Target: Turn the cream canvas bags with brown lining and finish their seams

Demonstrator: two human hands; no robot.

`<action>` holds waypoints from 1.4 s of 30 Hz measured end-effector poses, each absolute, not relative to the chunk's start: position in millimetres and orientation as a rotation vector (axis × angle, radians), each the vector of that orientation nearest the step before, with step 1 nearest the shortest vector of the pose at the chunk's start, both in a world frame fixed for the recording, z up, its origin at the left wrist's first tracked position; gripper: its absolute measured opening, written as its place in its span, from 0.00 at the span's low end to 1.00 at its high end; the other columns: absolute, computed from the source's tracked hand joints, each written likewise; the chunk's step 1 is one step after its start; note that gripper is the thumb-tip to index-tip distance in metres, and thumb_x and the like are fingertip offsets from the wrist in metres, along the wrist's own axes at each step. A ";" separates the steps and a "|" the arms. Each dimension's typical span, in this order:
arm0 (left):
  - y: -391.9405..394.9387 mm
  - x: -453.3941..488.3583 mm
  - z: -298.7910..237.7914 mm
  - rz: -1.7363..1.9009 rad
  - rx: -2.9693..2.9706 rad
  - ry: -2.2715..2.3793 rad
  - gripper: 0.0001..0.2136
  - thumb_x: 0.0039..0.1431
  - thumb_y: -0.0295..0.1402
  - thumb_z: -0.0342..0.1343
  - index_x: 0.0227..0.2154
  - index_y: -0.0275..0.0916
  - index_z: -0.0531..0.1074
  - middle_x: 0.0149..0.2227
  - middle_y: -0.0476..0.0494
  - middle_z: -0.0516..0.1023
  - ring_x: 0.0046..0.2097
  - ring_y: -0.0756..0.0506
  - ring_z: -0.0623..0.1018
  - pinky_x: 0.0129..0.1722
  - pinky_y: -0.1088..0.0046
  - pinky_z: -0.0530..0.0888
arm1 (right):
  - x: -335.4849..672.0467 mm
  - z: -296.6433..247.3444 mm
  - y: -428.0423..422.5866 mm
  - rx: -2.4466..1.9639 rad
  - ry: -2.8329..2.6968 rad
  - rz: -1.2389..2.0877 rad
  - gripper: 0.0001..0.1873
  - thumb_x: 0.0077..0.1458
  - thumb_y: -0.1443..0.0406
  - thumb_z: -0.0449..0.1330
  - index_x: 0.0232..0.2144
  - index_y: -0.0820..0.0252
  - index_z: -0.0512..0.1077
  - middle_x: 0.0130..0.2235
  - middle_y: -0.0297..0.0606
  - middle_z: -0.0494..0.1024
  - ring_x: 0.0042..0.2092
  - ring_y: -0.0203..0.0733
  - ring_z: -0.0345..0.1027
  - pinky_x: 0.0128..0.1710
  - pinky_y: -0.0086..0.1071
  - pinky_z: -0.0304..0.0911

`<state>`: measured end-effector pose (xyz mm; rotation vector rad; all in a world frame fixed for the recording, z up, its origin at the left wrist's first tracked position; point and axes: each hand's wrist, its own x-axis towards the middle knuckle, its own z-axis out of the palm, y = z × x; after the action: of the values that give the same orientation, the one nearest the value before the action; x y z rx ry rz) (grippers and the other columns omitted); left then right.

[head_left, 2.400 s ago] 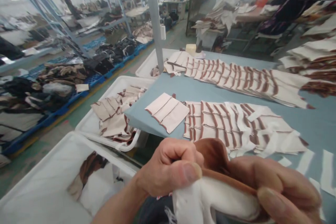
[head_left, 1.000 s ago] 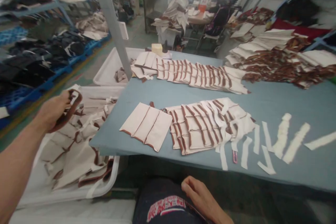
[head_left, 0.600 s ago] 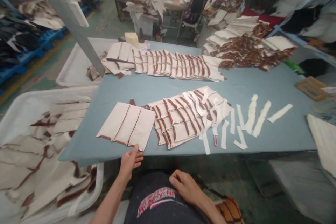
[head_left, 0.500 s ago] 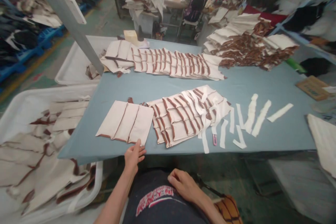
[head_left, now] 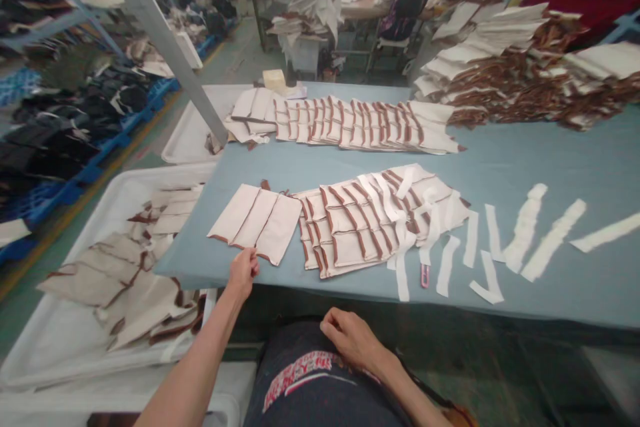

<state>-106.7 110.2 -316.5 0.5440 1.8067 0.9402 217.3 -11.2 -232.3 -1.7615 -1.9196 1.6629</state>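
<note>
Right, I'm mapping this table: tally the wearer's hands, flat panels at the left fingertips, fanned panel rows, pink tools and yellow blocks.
Left hand, right hand: 2
Panel: 1
Near row, far row: 2
Pink tool: 1
Yellow block: 1
Total: 7

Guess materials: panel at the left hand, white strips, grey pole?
Panel: probably matte cloth; dark seams and brown edging show. Strips: thin, matte; bend and overlap like paper or fabric, can't tell which. Pole: likely painted metal; straight, smooth, even grey.

A textile workshop: cloth panels (head_left: 353,248) line a long table (head_left: 280,163) at centre, a fabric heap (head_left: 530,67) rises upper right, pieces (head_left: 150,280) lie in a white bin (head_left: 50,333) lower left, loaded blue pallets (head_left: 103,158) stand far left.
</note>
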 end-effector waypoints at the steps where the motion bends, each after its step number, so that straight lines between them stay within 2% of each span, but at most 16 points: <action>1: 105.8 -104.3 -312.8 0.924 0.639 1.867 0.20 0.77 0.42 0.68 0.64 0.40 0.78 0.64 0.35 0.82 0.59 0.34 0.85 0.58 0.47 0.86 | 218.0 -232.1 -10.3 -1.755 -1.935 1.650 0.15 0.75 0.61 0.58 0.43 0.58 0.84 0.45 0.43 0.90 0.47 0.49 0.83 0.47 0.35 0.63; 7: 102.7 -57.3 -309.7 0.780 1.213 2.066 0.21 0.76 0.41 0.69 0.65 0.41 0.77 0.69 0.34 0.79 0.64 0.32 0.82 0.63 0.43 0.83 | 223.4 -229.6 -18.7 -1.784 -1.977 1.630 0.14 0.73 0.62 0.59 0.42 0.58 0.85 0.46 0.47 0.91 0.49 0.53 0.84 0.49 0.38 0.64; 10: 116.9 -49.0 -304.2 0.695 1.363 2.094 0.20 0.76 0.41 0.68 0.64 0.40 0.78 0.67 0.35 0.80 0.62 0.33 0.83 0.61 0.45 0.84 | 231.0 -228.1 -32.2 -1.812 -1.940 1.636 0.12 0.71 0.61 0.61 0.41 0.58 0.85 0.46 0.48 0.91 0.50 0.56 0.85 0.49 0.39 0.65; 13: 133.3 -64.1 -280.3 0.641 1.413 2.146 0.19 0.77 0.41 0.68 0.63 0.40 0.78 0.63 0.36 0.82 0.58 0.35 0.85 0.58 0.48 0.86 | 241.4 -225.9 -46.2 -1.834 -1.851 1.615 0.13 0.71 0.61 0.60 0.39 0.57 0.83 0.45 0.46 0.91 0.48 0.53 0.85 0.48 0.38 0.65; 19: 135.2 -120.5 -170.5 0.778 1.468 2.260 0.17 0.77 0.42 0.68 0.60 0.38 0.80 0.58 0.38 0.85 0.53 0.38 0.87 0.53 0.52 0.87 | 261.8 -215.9 -46.6 -1.807 -1.720 1.464 0.15 0.72 0.59 0.55 0.37 0.56 0.79 0.37 0.41 0.89 0.40 0.47 0.83 0.41 0.35 0.68; 22: 119.0 -151.3 -90.0 0.951 1.513 2.330 0.15 0.76 0.43 0.69 0.54 0.36 0.82 0.52 0.43 0.86 0.50 0.37 0.87 0.51 0.55 0.87 | 267.3 -204.5 -28.5 -1.765 -1.734 1.322 0.17 0.72 0.53 0.55 0.42 0.57 0.78 0.38 0.42 0.88 0.39 0.49 0.82 0.42 0.38 0.71; 24: 104.1 -168.5 -34.6 1.083 1.557 2.365 0.12 0.75 0.40 0.69 0.50 0.36 0.82 0.48 0.45 0.85 0.48 0.39 0.86 0.49 0.58 0.85 | 264.2 -191.2 -11.3 -1.729 -1.764 1.227 0.21 0.72 0.49 0.56 0.47 0.57 0.78 0.40 0.44 0.87 0.39 0.51 0.81 0.44 0.42 0.72; 26: 84.0 -178.6 13.9 1.217 1.576 2.412 0.06 0.71 0.31 0.68 0.46 0.35 0.82 0.41 0.51 0.83 0.42 0.47 0.80 0.45 0.71 0.79 | 253.5 -169.9 6.1 -1.654 -1.808 1.133 0.23 0.72 0.47 0.59 0.53 0.57 0.78 0.43 0.45 0.87 0.43 0.54 0.82 0.45 0.44 0.74; 28: 57.4 -178.1 48.5 1.306 1.596 2.407 0.07 0.68 0.33 0.68 0.42 0.33 0.81 0.36 0.56 0.78 0.38 0.51 0.74 0.39 0.78 0.71 | 235.8 -139.3 19.9 -1.452 -1.846 0.917 0.21 0.71 0.50 0.63 0.56 0.56 0.77 0.48 0.46 0.87 0.48 0.55 0.83 0.49 0.46 0.77; 30: 26.2 -166.7 65.5 1.277 1.622 2.312 0.13 0.63 0.39 0.69 0.41 0.33 0.81 0.33 0.57 0.78 0.35 0.52 0.72 0.34 0.80 0.69 | 214.0 -102.3 27.5 -1.134 -1.892 0.628 0.18 0.72 0.55 0.66 0.58 0.54 0.76 0.54 0.48 0.88 0.55 0.55 0.84 0.56 0.48 0.78; 33: -19.4 -135.5 62.3 1.086 1.687 2.073 0.15 0.59 0.45 0.69 0.36 0.36 0.84 0.25 0.57 0.77 0.27 0.51 0.71 0.27 0.79 0.67 | 181.2 -50.4 28.2 -0.772 -1.976 0.390 0.24 0.72 0.54 0.69 0.63 0.56 0.73 0.60 0.53 0.86 0.63 0.56 0.81 0.64 0.49 0.76; 35: -42.4 -111.7 49.8 0.975 1.732 1.893 0.14 0.60 0.46 0.67 0.34 0.39 0.87 0.28 0.52 0.85 0.27 0.48 0.77 0.26 0.77 0.71 | 163.8 -29.0 24.1 -0.612 -2.034 0.328 0.28 0.72 0.52 0.70 0.64 0.59 0.71 0.61 0.55 0.85 0.64 0.56 0.80 0.66 0.49 0.75; 37: -57.3 -89.5 35.6 0.892 1.760 1.702 0.12 0.64 0.42 0.65 0.33 0.43 0.89 0.29 0.51 0.88 0.28 0.46 0.82 0.29 0.75 0.76 | 153.6 -21.9 17.5 -0.498 -2.113 0.321 0.26 0.73 0.51 0.69 0.61 0.61 0.72 0.57 0.55 0.87 0.59 0.55 0.83 0.60 0.46 0.77; 38: -61.7 -79.4 28.5 0.874 1.759 1.604 0.11 0.66 0.39 0.63 0.34 0.44 0.89 0.29 0.51 0.88 0.28 0.47 0.83 0.29 0.76 0.76 | 152.1 -22.8 13.3 -0.480 -2.158 0.342 0.20 0.75 0.53 0.68 0.57 0.60 0.74 0.51 0.51 0.88 0.52 0.52 0.85 0.52 0.42 0.78; 40: -65.4 -61.5 14.0 0.875 1.721 1.490 0.10 0.66 0.35 0.62 0.34 0.46 0.89 0.29 0.52 0.88 0.29 0.48 0.83 0.30 0.77 0.76 | 157.1 -29.3 3.4 -0.523 -2.244 0.390 0.11 0.79 0.57 0.63 0.45 0.58 0.76 0.37 0.40 0.86 0.36 0.45 0.82 0.36 0.36 0.71; 42: -65.2 -45.6 -3.1 0.949 1.642 1.513 0.06 0.64 0.34 0.64 0.34 0.46 0.87 0.31 0.52 0.88 0.31 0.47 0.85 0.32 0.78 0.78 | 171.2 -36.9 -7.3 -0.618 -2.285 0.406 0.18 0.83 0.60 0.56 0.37 0.56 0.75 0.28 0.34 0.80 0.27 0.40 0.73 0.28 0.34 0.60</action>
<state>-45.6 -65.2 -3.1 1.6425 1.5134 0.9486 171.2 -7.3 -36.9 -0.6177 -2.2853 0.4057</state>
